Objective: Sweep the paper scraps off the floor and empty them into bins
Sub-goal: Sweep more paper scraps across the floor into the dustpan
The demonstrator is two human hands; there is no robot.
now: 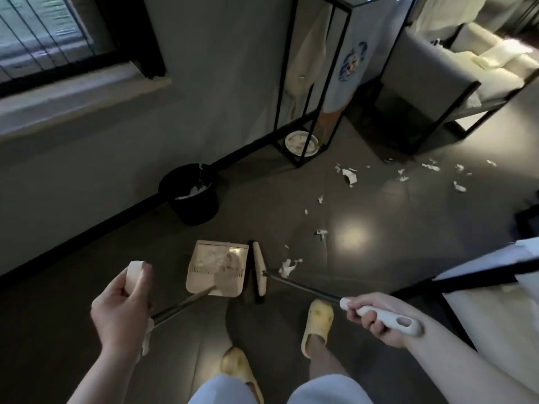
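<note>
Scraps (431, 167) still litter the floor (379, 228); dustpan (217, 268) and bin (191, 196) hold some; left hand (122, 304) and right hand (372, 314) fingers clamp the dustpan and broom (259, 271) handles.

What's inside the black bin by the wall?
White paper scraps lie inside the black bin, piled toward its far side. The bin's near wall hides the bottom, so how deep the pile goes cannot be seen.
</note>
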